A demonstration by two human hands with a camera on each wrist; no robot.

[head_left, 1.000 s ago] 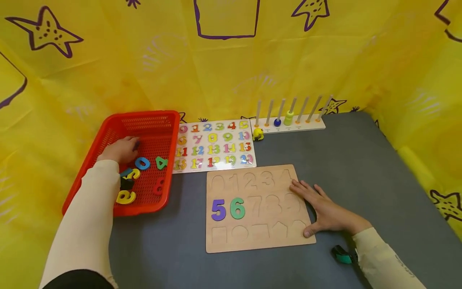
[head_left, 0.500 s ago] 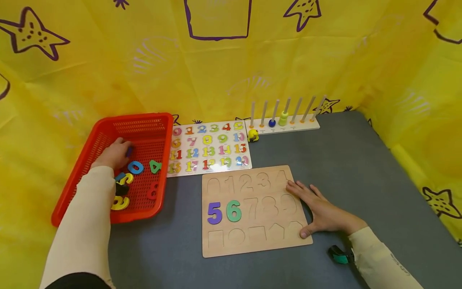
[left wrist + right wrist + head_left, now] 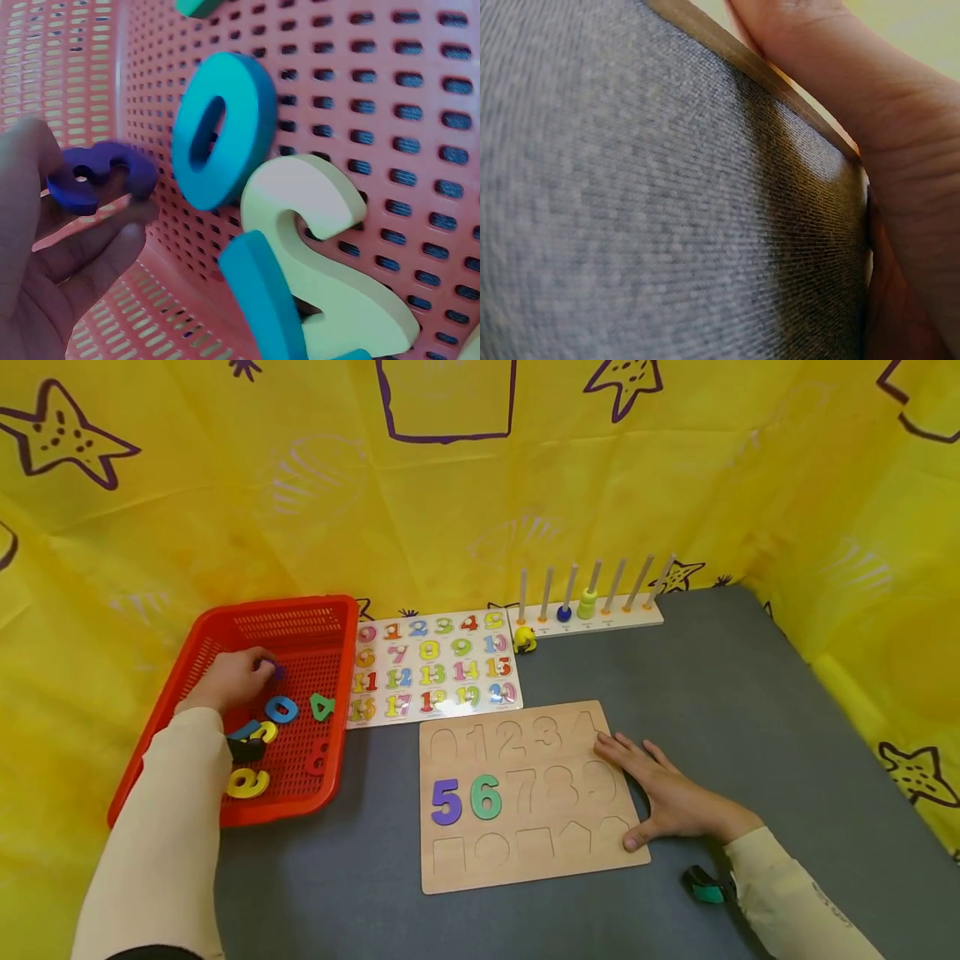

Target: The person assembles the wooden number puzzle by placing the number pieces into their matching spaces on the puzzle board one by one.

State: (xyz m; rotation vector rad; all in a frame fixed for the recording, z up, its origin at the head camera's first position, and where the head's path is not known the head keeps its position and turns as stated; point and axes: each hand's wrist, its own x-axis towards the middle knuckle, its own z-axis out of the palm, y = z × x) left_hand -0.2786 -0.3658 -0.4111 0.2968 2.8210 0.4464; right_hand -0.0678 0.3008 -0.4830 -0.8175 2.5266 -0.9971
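Head view: a purple 5 [image 3: 446,802] and green 6 [image 3: 477,797] sit in the wooden board [image 3: 534,820], the rest seemingly unfilled, as the left hand [image 3: 231,681], fingers pinching a purple numeral [image 3: 94,159], reaches into the red basket [image 3: 348,685] and the right hand [image 3: 678,797], fingers wide, rests on the board's edge.

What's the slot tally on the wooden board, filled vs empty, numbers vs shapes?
Wooden board:
Filled number slots: 2 (purple 5, green 6)
Empty number slots: 8 (0 to 4, 7 to 9)
Empty shape slots: 5
Total: 15
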